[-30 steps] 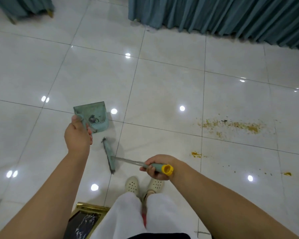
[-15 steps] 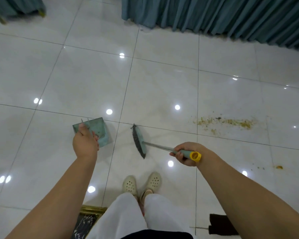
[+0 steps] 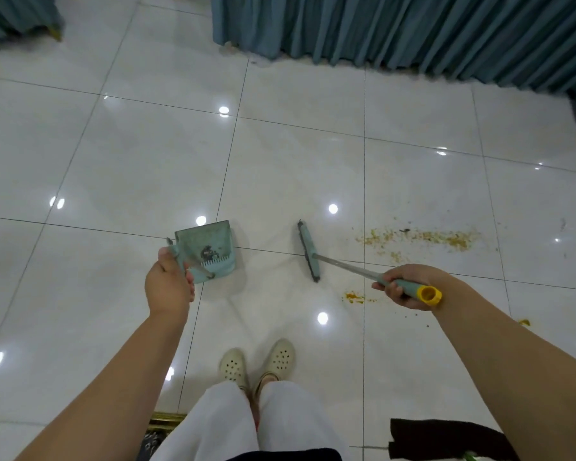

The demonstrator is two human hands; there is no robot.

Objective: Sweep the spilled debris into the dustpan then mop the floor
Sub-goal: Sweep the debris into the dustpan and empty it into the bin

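Note:
My left hand [image 3: 167, 287] grips the handle of a teal dustpan [image 3: 210, 249] held just above the white tiled floor, with a small dark clump inside it. My right hand [image 3: 404, 287] is closed around the teal and yellow grip of a short broom [image 3: 308, 250], whose narrow head rests on the floor between the dustpan and the spill. A long streak of yellow-brown debris [image 3: 423, 237] lies to the right of the broom head. A smaller orange blob [image 3: 352, 297] sits below the broom shaft, and another speck [image 3: 523, 322] lies by my right forearm.
Teal curtains [image 3: 396, 28] hang along the far side and a teal-draped piece of furniture [image 3: 17, 18] stands at top left. My feet in cream clogs [image 3: 256, 364] stand below the broom. A dark cloth [image 3: 446, 439] lies at bottom right, a gold-framed object [image 3: 162, 424] at bottom centre.
The broom head has swung rightwards from beside the dustpan to just left of the debris streak. My right hand moved right with it. The dustpan stayed in my left hand.

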